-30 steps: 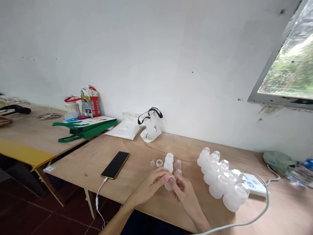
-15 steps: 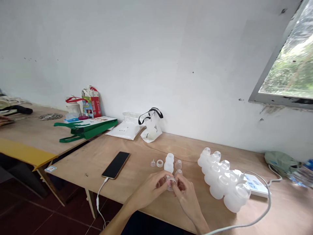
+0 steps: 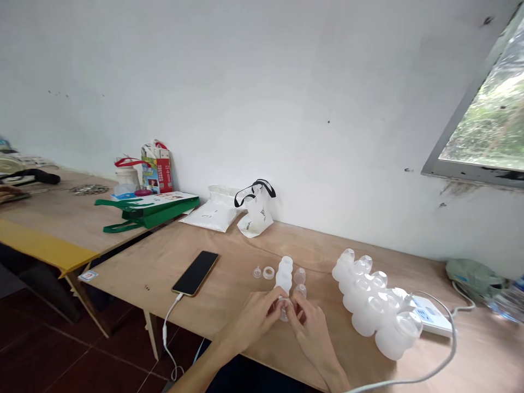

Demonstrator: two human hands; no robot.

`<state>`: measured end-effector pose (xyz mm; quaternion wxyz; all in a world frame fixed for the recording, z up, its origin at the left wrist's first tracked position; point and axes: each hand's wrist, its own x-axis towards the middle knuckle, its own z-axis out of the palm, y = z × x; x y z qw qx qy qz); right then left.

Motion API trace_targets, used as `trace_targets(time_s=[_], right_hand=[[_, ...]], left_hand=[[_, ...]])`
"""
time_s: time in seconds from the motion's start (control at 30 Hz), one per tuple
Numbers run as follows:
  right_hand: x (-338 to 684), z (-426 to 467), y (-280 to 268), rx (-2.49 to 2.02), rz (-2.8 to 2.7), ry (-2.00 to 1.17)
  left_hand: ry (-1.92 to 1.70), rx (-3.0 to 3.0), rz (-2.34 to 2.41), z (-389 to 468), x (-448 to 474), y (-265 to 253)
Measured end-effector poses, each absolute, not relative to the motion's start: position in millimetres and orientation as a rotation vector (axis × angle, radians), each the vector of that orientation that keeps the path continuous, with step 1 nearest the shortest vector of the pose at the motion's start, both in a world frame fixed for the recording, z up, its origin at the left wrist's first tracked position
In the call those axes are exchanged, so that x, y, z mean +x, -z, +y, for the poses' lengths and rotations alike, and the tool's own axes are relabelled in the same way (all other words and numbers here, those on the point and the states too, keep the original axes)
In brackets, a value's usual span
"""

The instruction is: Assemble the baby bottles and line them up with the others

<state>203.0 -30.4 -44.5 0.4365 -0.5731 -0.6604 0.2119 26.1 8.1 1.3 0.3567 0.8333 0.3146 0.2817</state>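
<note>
My left hand (image 3: 260, 311) and my right hand (image 3: 309, 322) meet near the table's front edge, fingers closed around a small translucent bottle collar (image 3: 284, 310). A clear nipple seems to be in it, but fingertips cover much of both. Just beyond my hands stand frosty white baby bottle bodies (image 3: 284, 273) in a row. Left of them lie a loose nipple (image 3: 257, 272) and a white collar ring (image 3: 268, 272). To their right are clear domed caps (image 3: 300, 275), the nearer one close to my right fingers.
Several capped baby bottles (image 3: 364, 300) stand at the right, beside a white power strip (image 3: 432, 315) with a grey cable. At the left lies a phone (image 3: 195, 273) on a charging cord. White bags (image 3: 257, 215) and a green bag (image 3: 151, 210) sit farther back.
The view has shifted slightly, moving the scene a little to the right. My fingers have changed position on the collar, with the right thumb now nearer its top.
</note>
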Motion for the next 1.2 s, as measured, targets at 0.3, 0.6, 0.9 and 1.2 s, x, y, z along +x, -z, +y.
trace_targets(time_s=[0.3, 0.6, 0.9, 1.2], right_hand=[[201.1, -37.4, 28.8, -1.284, -1.542, -0.764], [199.5, -35.2, 20.7, -1.093, -1.300, -1.085], [212.3, -27.7, 24.5, -1.093, -1.313, -0.974], [222.8, -20.7, 31.7, -1.107, -1.398, -0.816]], left_hand=[[-0.913, 1.894, 0.765, 21.7, 24.5, 6.5], [-0.968, 1.643, 0.596, 26.3, 24.1, 15.9], [-1.007, 1.656, 0.713, 35.5, 24.1, 17.6], [-1.327, 1.818, 0.946, 59.1, 29.6, 54.3]])
